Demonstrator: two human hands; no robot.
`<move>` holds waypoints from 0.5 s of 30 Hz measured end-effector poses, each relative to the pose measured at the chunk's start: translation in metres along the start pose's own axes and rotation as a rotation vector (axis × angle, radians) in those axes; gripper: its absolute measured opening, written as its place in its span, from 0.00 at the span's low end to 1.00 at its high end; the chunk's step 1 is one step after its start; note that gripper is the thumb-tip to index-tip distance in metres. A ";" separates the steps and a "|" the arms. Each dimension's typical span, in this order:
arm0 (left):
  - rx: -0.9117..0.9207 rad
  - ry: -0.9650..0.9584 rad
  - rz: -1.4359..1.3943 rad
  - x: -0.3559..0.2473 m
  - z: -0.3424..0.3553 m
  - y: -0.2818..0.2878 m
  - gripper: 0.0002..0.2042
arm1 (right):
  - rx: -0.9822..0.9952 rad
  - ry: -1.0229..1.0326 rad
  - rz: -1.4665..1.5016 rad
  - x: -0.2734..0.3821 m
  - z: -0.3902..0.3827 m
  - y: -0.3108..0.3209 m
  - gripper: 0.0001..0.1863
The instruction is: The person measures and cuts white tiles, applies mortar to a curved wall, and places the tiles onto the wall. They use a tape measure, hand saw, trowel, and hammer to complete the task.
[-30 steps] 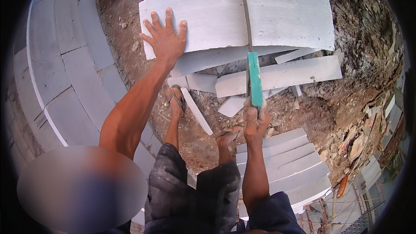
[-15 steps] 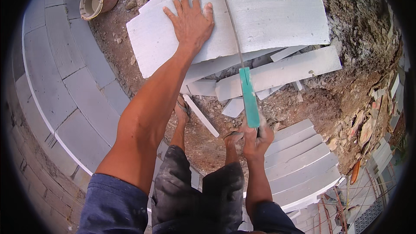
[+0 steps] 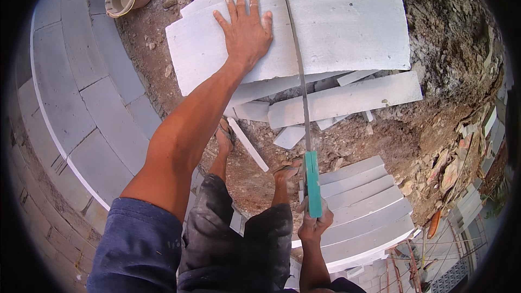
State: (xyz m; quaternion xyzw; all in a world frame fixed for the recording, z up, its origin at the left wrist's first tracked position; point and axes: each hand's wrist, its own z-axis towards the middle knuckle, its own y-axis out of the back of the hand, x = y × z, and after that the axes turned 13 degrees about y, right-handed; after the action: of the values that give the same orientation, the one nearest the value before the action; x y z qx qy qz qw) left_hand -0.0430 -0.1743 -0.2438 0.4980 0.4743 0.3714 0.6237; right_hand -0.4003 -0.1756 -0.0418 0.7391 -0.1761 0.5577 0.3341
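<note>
A large white block [image 3: 347,27] is being kept on a pile of white offcuts [image 3: 342,100] over bare earth, beside a curved course of grey blocks [image 3: 81,97]. It is being pressed flat by the left hand [image 3: 245,35], fingers spread. A long saw [image 3: 301,92] is being laid across the block, its green handle being gripped by the right hand [image 3: 313,221], fingers closed around it.

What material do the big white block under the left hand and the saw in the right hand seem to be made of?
The white block looks like lightweight aerated concrete: matte, chalky, pale grey-white, with straight cut edges and a narrow saw slot. That is a guess from the look. The saw has a long thin grey blade, likely steel, dull rather than shiny. Its teal handle looks like smooth plastic, though painted wood is possible.
</note>
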 end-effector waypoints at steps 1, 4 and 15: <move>-0.021 -0.011 -0.001 -0.008 0.006 0.002 0.28 | -0.020 0.009 0.010 0.003 0.006 -0.002 0.25; 0.016 -0.032 -0.001 -0.011 -0.010 0.000 0.29 | -0.069 -0.057 0.074 0.005 0.106 -0.040 0.22; 0.035 -0.011 -0.046 -0.012 -0.003 0.008 0.28 | 0.023 -0.080 -0.031 0.023 0.079 -0.017 0.34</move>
State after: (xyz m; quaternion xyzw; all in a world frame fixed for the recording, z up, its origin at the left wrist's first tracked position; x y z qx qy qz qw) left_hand -0.0495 -0.1833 -0.2335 0.5000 0.4886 0.3458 0.6258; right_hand -0.3260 -0.2152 -0.0373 0.7674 -0.1714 0.5243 0.3267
